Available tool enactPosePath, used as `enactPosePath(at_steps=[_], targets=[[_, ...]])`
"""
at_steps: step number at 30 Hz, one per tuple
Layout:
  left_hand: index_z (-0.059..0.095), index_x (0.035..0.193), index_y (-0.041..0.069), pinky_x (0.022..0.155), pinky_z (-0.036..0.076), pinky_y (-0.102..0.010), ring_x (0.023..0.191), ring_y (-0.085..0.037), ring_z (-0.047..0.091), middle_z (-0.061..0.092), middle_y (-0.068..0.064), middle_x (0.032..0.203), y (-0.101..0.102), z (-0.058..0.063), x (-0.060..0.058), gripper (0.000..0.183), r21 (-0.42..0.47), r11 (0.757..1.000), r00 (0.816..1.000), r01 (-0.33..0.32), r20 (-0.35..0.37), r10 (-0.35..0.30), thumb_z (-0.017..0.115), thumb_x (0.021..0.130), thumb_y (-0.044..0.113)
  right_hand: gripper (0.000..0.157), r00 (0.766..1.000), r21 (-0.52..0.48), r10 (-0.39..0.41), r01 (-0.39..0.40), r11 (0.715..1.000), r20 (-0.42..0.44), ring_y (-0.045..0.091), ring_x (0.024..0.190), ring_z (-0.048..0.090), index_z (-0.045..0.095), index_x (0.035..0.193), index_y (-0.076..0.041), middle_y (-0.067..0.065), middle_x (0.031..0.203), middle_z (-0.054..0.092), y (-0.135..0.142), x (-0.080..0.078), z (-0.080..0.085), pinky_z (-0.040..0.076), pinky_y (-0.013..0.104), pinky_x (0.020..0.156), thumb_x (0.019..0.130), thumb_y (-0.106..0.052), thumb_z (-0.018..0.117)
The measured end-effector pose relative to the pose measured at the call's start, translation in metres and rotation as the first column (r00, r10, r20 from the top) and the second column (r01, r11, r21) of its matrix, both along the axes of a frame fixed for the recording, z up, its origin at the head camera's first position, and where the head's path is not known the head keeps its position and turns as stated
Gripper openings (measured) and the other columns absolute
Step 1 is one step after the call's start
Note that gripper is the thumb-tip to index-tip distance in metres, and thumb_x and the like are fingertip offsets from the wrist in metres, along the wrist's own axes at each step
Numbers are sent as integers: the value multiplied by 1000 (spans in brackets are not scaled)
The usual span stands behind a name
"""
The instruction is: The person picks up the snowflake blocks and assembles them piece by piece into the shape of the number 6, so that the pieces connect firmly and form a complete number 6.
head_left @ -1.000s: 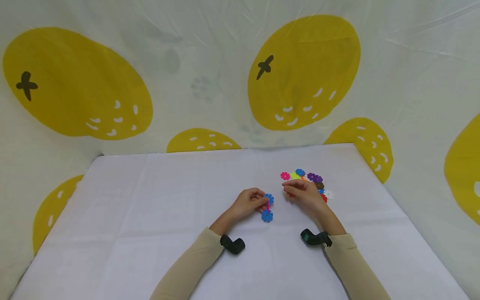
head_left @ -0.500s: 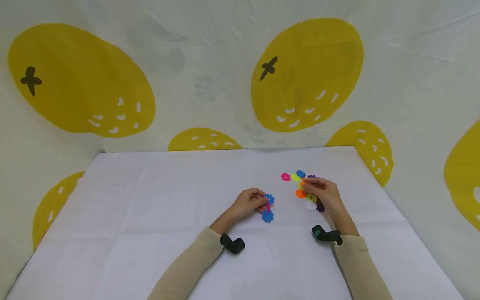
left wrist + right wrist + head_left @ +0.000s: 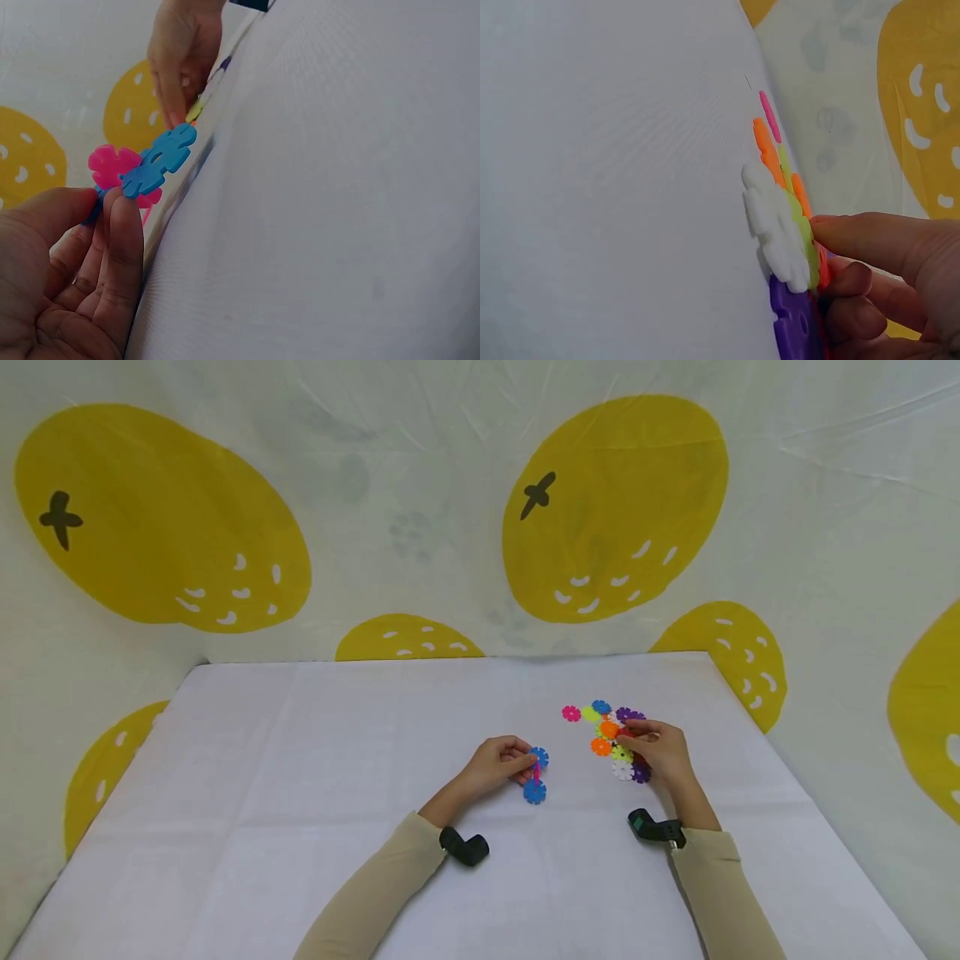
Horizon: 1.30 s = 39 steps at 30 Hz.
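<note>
My left hand (image 3: 501,763) pinches a small joined build of flower-shaped plastic discs between thumb and fingers. One blue disc (image 3: 535,792) hangs at the bottom, another blue disc (image 3: 163,159) is at the top, and a pink disc (image 3: 112,166) sits between them, slotted crosswise. Over the loose pile to the right is my right hand (image 3: 660,750), thumb and fingers at its edge. A red disc (image 3: 626,734) lies by those fingertips; whether they pinch it is hidden. Nearby lie an orange disc (image 3: 609,729), a white disc (image 3: 775,229) and a purple disc (image 3: 795,319).
At the pile's far left are a pink loose disc (image 3: 572,714), a yellow disc (image 3: 590,714) and a blue loose disc (image 3: 601,707). White cloth (image 3: 300,793) covers the table. Behind it hangs a pale curtain (image 3: 420,527) with yellow fruit shapes.
My right hand has moved right, back over the pile, and its fingertips have shifted slightly right from the orange disc to the red one. My left hand stays put with its blue-and-pink build.
</note>
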<state>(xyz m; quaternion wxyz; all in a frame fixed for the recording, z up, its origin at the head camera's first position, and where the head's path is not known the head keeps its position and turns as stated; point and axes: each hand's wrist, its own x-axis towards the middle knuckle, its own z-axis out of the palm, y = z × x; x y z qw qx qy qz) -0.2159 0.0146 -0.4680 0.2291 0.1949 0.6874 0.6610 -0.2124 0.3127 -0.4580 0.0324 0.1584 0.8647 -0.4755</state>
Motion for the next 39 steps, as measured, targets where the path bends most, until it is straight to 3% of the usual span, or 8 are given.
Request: enactPosePath(at_steps=[8, 16, 23, 30, 39], targets=[[58, 111, -14, 67, 57, -28, 63, -9, 63, 67, -19, 85, 3, -21, -11, 23, -8, 1000, 1000, 0, -5, 0, 60, 96, 3, 51, 1000, 40, 17, -17, 999, 13, 25, 94, 50, 55, 129, 3, 21, 119, 56, 4, -1, 1, 45, 12, 71, 92, -30, 69], [59, 111, -13, 65, 56, -26, 62, -8, 62, 68, -12, 80, 4, -24, -11, 25, -12, 1000, 1000, -19, -25, 19, 61, 96, 7, 47, 1000, -60, 19, -20, 998, -12, 19, 98, 60, 55, 129, 1, 19, 121, 59, 6, -1, 1, 49, 11, 75, 95, -29, 65], [60, 109, -11, 65, 56, -26, 61, -8, 62, 66, -6, 76, 4, -25, -11, 23, -30, 999, 999, -27, -18, 26, 61, 96, 9, 51, 997, -219, 63, -71, 973, -43, 4, 86, 64, 55, 128, 3, 1, 104, 66, -6, 1, 3, 52, 17, 79, 91, -29, 70], [59, 110, -12, 64, 56, -27, 61, -9, 61, 66, -8, 77, 4, -27, -11, 23, -12, 1000, 1000, -23, -18, 22, 59, 97, 7, 47, 988, -143, 147, -153, 978, -54, 16, 95, 59, 61, 123, 2, 14, 116, 63, -21, 1, 1, 51, 16, 77, 90, -30, 71], [60, 110, -10, 65, 56, -25, 63, -8, 62, 65, -4, 76, 5, -25, -12, 24, -36, 999, 1000, -17, -12, 17, 61, 97, 10, 36, 965, -199, 252, -262, 944, -74, 13, 77, 65, 63, 117, 6, 8, 97, 70, -38, 1, -3, 55, 22, 70, 90, -16, 71]])
